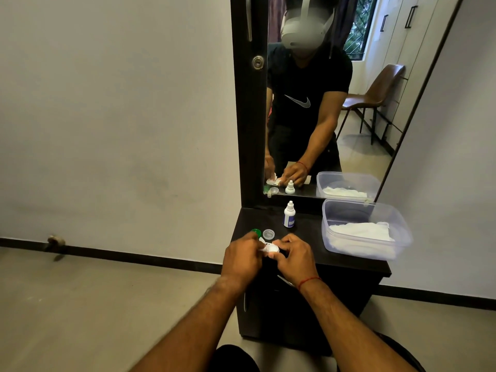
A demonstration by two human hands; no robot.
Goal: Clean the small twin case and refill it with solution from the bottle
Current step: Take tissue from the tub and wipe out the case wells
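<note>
Both hands meet over the front left of the dark dresser top (316, 232). My right hand (295, 257) grips the small white twin case (273, 248), which is mostly hidden by fingers. My left hand (241, 257) pinches a bit of white tissue (264, 247) against the case. Two loose caps lie just behind: a green cap (255, 233) and a clear cap (269, 233). The white solution bottle (289, 214) with a blue label stands upright farther back, its cap on.
A clear plastic tub (397, 221) holding white tissues sits on the right of the dresser top. A tall mirror (322, 103) rises behind the bottle and reflects a person. Grey wall and floor lie to the left of the dresser edge.
</note>
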